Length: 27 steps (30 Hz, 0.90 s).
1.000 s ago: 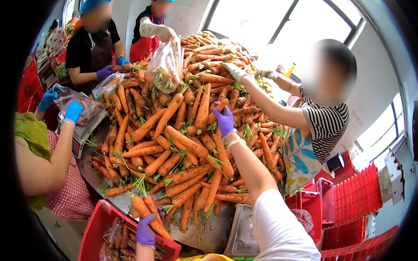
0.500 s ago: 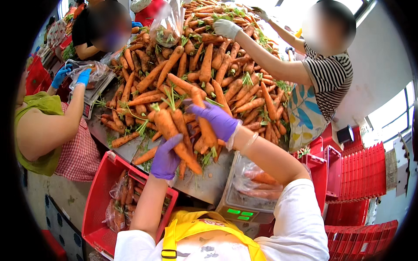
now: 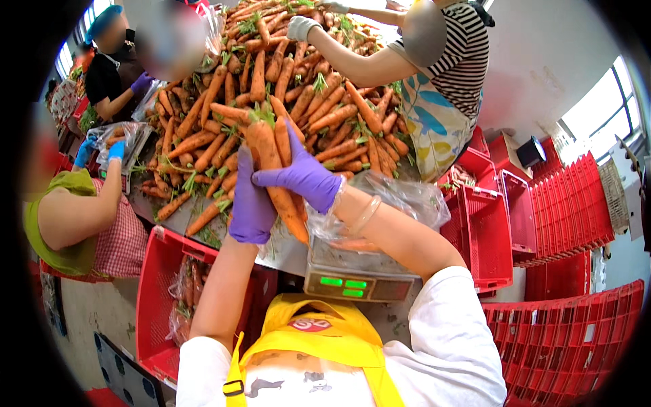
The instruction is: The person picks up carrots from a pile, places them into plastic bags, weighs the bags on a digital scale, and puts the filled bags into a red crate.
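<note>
In the head view, the person's left hand [image 3: 252, 203] and right hand [image 3: 305, 178], both in purple gloves, clasp at least two carrots [image 3: 266, 149] between them. The left hand is closed against their left side; the right hand wraps them from the right, its thumb laid across the front. How the fingers meet behind cannot be seen. The carrots are raised at the near side of a large carrot pile [image 3: 339, 117], their green-stubbed tops pointing far and their tips slanting near and right.

Just right of the tips, a scale [image 3: 400, 288] with green lit digits stands on the near side, a clear plastic bag [image 3: 407, 197] over its top, partly behind the right forearm. To the near left is a red crate [image 3: 156, 305] containing bagged carrots [image 3: 182, 319].

Farther left, a co-worker's blue-gloved hands [image 3: 116, 150] hold a clear bag [image 3: 122, 132] above another scale [image 3: 127, 182]. On the far right, a co-worker in a striped top [image 3: 461, 41] rests a pale-gloved hand [image 3: 302, 28] on the pile.
</note>
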### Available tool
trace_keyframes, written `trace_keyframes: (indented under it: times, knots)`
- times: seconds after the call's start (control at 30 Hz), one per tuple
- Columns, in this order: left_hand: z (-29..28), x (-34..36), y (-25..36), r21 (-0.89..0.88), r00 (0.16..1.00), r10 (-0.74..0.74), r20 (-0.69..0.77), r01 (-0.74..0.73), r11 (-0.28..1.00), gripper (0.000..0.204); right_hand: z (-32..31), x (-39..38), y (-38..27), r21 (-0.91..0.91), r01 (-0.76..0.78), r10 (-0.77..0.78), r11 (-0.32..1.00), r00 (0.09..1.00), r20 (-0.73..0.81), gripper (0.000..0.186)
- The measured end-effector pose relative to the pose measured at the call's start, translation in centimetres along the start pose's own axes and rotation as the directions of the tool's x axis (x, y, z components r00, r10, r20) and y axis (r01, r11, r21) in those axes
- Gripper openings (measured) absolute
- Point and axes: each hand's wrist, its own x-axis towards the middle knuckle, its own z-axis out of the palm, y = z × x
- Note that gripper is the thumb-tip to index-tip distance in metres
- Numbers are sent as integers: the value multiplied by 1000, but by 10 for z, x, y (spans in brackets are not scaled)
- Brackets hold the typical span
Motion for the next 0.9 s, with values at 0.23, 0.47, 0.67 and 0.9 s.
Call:
trace_keyframes:
  times: [0.23,0.47,0.67,0.9]
  knots:
    - [44,-14,-23,397,972,33,235,-127,909,71,-42,-55,-60,115,57,-41,992,990,-136,91]
    - [5,-24,-76,954,962,86,261,-243,-179,91,-88,-98,-89,-772,565,-888,291,461,3,96]
    - [-112,40,-129,985,972,-217,87,-117,-129,79,-89,-109,-50,-798,588,-531,127,721,446,89]
    - [8,8,-73,494,988,-106,-108,146,857,19,-169,-145,32,-878,348,-52,330,935,351,69]
